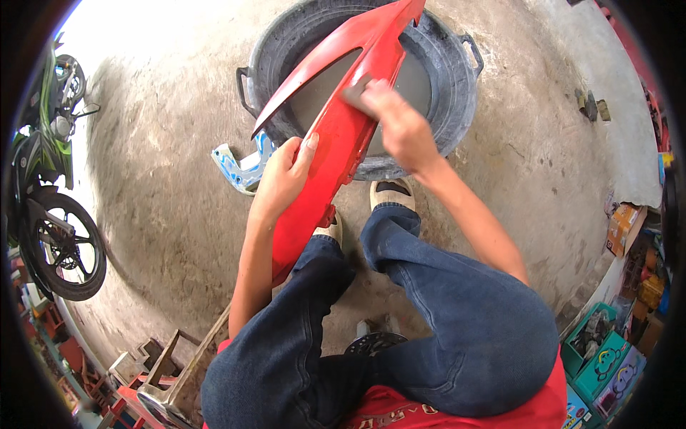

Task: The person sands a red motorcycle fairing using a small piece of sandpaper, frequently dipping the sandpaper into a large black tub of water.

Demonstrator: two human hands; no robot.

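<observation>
A long, glossy red motorcycle body panel [330, 157] slants from between my legs up over a round black tub [461, 104], its pointed arm reaching to the left. Greyish water [414, 84] lies in the tub. My left hand [280, 179] grips the panel's left edge near its middle, thumb on top. Pressed to the panel's upper part is a small dark grey piece, which looks like sandpaper [356, 95], pinched in the fingers of my right hand [405, 132]. That hand is slightly blurred.
A blue and white curved part [244, 170] lies on the concrete floor left of the tub. A motorcycle [61, 229] stands at far left, a worn wooden frame [179, 368] at lower left. Teal boxes [594, 368] and a cardboard box [624, 227] sit along the right.
</observation>
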